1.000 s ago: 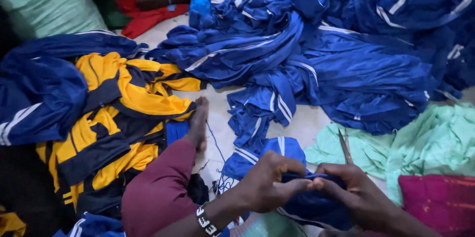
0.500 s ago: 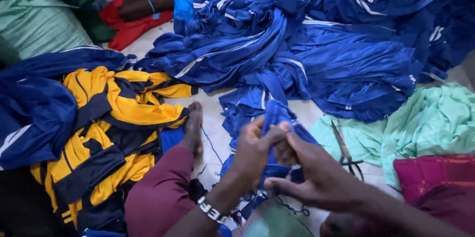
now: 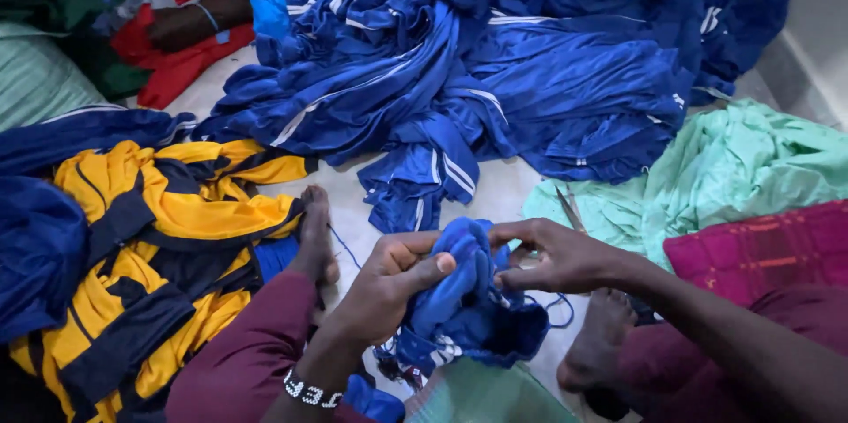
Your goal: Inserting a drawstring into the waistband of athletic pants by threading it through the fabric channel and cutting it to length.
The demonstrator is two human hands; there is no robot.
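- Low in the frame's centre, the left hand is pinching a bunched blue garment, thumb pressing on top.
- The right hand is gripping its right edge, fingertips pressed together; loose thread is dangling and could snag or pull stitches.
- Scissors are lying just beyond, near a bare foot, risking a cut.
- Farther up, the blue pile is crowding in.

Soft even light, perhaps slight blur

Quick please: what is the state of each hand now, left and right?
Left hand: closed, gripping the bunched blue garment.
Right hand: fingers pinched on the same blue garment.
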